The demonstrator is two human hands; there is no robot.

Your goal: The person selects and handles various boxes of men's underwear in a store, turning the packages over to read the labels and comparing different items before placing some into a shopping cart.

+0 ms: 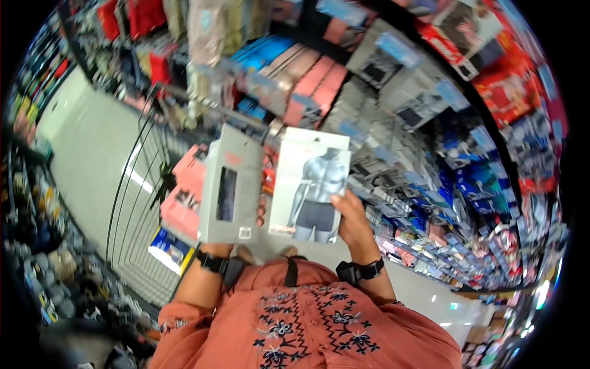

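Observation:
Two boxes of underwear are held up side by side before my chest. My right hand [354, 216] grips the right edge of a white box [286, 184] whose front pictures a bare torso in dark boxer briefs, thumb on the front. On the left, a grey box [246, 184] with a hang tab, a dark window and a barcode is turned at an angle. My left hand [261, 212] is around it from behind; only some fingertips show at its right edge. The two boxes stand apart, with a narrow gap between them.
A wire shopping cart [133, 226] at the left holds pink packages [182, 205] and a blue-and-yellow package [171, 249]. Shelves of boxed garments [318, 85] rise ahead and to the right. Hanging goods line the far left, beyond a pale glossy floor [85, 152].

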